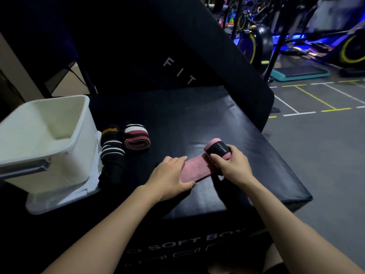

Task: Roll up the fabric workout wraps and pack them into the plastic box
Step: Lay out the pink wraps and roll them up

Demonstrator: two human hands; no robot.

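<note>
The pink wrap (194, 170) lies on the black padded worktop (197, 115), near the middle and slightly right, partly wound: its rolled end (217, 149), with a black band around it, sits at the far right of the strip, and the flat tail runs toward the near left. The right hand (229, 165) grips the roll, thumb and fingers (214, 156) curled round it, while the left hand (169, 175) lies flat on the tail with its fingers straight, pressing the fabric against the worktop. The step in hand looks like rolling, about halfway along this wrap. To do it well, the left hand should keep the tail taut and square to the roll, sliding back as the roll comes toward it, so the layers stack evenly and the edges do not spiral out; the right hand's grip should be firm enough that the core does not loosen. To the left, well apart from the hands, a rolled striped wrap (136, 138) rests beside a darker black-and-white striped wrap (112, 153) that looks only loosely bundled. Further left stands the white plastic box (59, 155), apparently with no wraps inside, on what seems to be its lid (65, 200).
</note>
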